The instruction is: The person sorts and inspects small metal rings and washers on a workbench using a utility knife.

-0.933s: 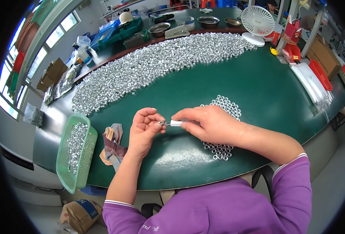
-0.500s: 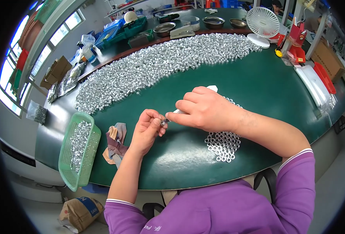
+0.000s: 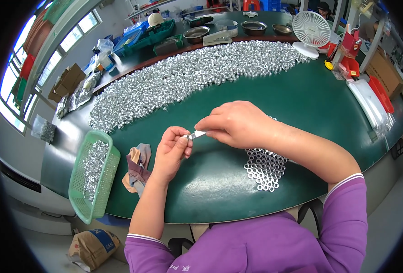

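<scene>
My left hand (image 3: pixel 172 152) pinches a small silvery metal part (image 3: pixel 186 137) between thumb and fingers; its exact shape is mostly covered. In my right hand (image 3: pixel 238 123) is a slim white tool (image 3: pixel 200 133) with a flat metal tip, which meets the part at the left fingertips. Whether the tip goes into the part or only touches it, I cannot tell. Under my right forearm lies a flat patch of small metal rings (image 3: pixel 265 168), set close together in rows and partly hidden by the arm.
A long heap of similar metal parts (image 3: pixel 188 75) curves across the green table (image 3: pixel 219 191). At left stand a green basket (image 3: pixel 106 182) of parts and a crumpled cloth (image 3: pixel 137 168). Metal bowls (image 3: pixel 255 28), a white fan (image 3: pixel 311 29) and white plastic bags (image 3: pixel 367 102) lie farther off.
My right fingers have drawn back slightly and the wrist has turned, so more of the tool's front shows. My left hand keeps its pinch, and the view has shifted a little.
</scene>
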Demonstrator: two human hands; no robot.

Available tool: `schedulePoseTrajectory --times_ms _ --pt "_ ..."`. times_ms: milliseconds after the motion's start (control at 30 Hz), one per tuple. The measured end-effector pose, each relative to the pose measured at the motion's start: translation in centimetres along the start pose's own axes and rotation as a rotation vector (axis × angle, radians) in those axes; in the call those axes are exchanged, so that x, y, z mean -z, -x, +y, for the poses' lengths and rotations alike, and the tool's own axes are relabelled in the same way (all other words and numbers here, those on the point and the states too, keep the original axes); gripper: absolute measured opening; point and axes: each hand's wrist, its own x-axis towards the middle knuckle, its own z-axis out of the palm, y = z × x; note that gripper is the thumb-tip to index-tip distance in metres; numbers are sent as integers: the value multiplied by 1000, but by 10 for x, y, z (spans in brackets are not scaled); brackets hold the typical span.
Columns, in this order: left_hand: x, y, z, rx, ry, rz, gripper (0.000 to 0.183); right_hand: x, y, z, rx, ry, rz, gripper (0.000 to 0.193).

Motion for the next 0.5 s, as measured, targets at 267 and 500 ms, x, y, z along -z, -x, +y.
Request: schedulePoseTrajectory --times_ms 267,500 --pt "13 -7 -9 31 -300 66 15 -5 -20 1 628 727 250 20" --pt "25 -11 4 -523 -1294 565 13 -5 1 19 419 769 71 13"
